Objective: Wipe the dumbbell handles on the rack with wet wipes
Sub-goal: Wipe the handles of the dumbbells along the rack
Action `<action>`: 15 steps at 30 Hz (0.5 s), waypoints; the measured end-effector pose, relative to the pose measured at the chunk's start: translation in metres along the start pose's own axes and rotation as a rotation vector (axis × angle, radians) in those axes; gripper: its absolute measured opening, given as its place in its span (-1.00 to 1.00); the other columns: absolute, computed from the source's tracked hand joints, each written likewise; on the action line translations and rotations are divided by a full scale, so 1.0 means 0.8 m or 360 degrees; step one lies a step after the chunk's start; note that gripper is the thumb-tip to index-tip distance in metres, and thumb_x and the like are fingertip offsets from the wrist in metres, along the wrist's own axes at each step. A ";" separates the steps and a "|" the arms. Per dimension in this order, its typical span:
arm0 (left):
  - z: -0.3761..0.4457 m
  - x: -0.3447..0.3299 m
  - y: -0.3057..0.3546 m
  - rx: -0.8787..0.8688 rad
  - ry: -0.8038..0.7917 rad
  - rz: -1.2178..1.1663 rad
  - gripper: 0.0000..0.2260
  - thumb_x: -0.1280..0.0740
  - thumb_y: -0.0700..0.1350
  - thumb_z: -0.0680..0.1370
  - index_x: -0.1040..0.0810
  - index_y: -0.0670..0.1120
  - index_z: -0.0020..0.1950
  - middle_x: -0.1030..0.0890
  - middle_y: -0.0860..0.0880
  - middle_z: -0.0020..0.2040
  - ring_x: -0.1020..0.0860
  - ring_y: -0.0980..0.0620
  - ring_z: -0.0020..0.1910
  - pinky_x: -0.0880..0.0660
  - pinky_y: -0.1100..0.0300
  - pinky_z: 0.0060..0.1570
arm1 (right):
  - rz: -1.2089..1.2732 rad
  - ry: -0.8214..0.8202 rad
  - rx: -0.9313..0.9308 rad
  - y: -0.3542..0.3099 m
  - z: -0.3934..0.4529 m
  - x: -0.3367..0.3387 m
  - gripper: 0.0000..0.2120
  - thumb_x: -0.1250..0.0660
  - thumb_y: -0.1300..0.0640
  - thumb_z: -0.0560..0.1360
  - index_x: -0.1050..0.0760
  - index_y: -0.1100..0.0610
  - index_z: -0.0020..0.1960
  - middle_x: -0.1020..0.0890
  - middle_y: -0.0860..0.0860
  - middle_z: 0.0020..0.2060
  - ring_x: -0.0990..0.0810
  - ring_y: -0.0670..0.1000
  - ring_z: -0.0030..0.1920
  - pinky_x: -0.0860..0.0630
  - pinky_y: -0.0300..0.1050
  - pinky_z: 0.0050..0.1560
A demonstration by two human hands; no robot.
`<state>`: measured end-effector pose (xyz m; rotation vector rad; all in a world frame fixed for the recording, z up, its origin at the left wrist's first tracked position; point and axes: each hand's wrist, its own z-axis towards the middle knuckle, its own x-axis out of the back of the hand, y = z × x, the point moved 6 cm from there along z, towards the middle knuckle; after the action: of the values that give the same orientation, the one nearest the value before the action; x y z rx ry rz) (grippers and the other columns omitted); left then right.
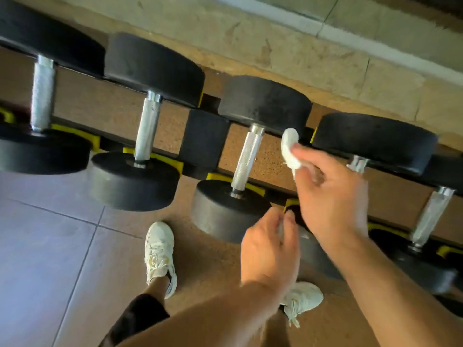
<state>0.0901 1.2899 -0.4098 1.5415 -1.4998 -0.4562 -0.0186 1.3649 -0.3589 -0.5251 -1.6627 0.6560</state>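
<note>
wet wipe (289, 152) pinched in right hand (330, 194), just beside handle (246, 161); left hand (269, 249) seemingly curled, contents unclear

Five dumbbells (244, 159), one wipe (289, 151), two hands (330, 194).

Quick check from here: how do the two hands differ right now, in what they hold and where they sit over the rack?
The right hand pinches a folded white wipe and is raised beside a bare dumbbell handle; the left hand sits lower, near that dumbbell's front weight. The wipe shows clearly in the right hand, while whatever the left hand's curled fingers hold is too blurred to tell. Neither hand touches a handle.
</note>
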 end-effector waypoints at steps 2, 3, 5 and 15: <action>-0.001 0.066 -0.019 -0.0040 -0.0016 0.0147 -0.66 -0.13 0.11 0.63 -0.40 -0.03 -0.27 -0.45 0.00 -0.40 -0.44 0.03 -0.38 -0.39 0.06 -0.36 | -0.0214 0.0035 0.0205 -0.024 0.005 -0.037 -0.69 -0.34 0.23 0.57 -0.61 -0.01 0.27 -0.69 -0.11 0.10 -0.51 -0.32 0.09 -0.38 -0.61 -0.04; 0.006 0.096 -0.029 -0.0024 -0.0015 0.0203 -0.66 -0.12 0.12 0.63 -0.42 -0.01 -0.26 -0.49 0.02 -0.37 -0.48 0.06 -0.36 -0.39 0.11 -0.37 | -0.0287 0.0032 0.0274 -0.025 0.011 -0.057 -0.68 -0.35 0.24 0.56 -0.60 0.01 0.27 -0.69 -0.08 0.09 -0.57 -0.26 0.07 -0.44 -0.54 0.00; 0.026 0.144 -0.040 0.0056 -0.0015 0.0236 -0.69 -0.14 0.12 0.61 -0.44 0.02 -0.26 -0.54 0.11 -0.33 -0.51 0.13 -0.32 -0.35 0.22 -0.37 | -0.0374 0.0044 0.0157 -0.012 0.031 -0.089 -0.67 -0.31 0.21 0.58 -0.57 0.02 0.31 -0.71 -0.01 0.01 -0.65 -0.12 -0.05 -0.58 -0.29 -0.04; 0.137 0.127 -0.070 0.0558 0.0390 0.0194 -0.82 -0.16 0.05 0.65 -0.44 0.04 -0.09 -0.51 0.07 -0.28 -0.47 0.11 -0.28 -0.32 0.14 -0.18 | 0.0135 0.0342 -0.1054 -0.002 0.050 -0.155 -0.71 -0.20 -0.01 0.66 -0.62 0.12 0.15 -0.68 0.07 0.09 -0.66 0.05 0.11 -0.48 -0.19 -0.15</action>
<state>0.0568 1.1496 -0.4782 1.6900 -1.5228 0.0722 -0.0349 1.2764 -0.4532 -1.1016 -1.6380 0.0805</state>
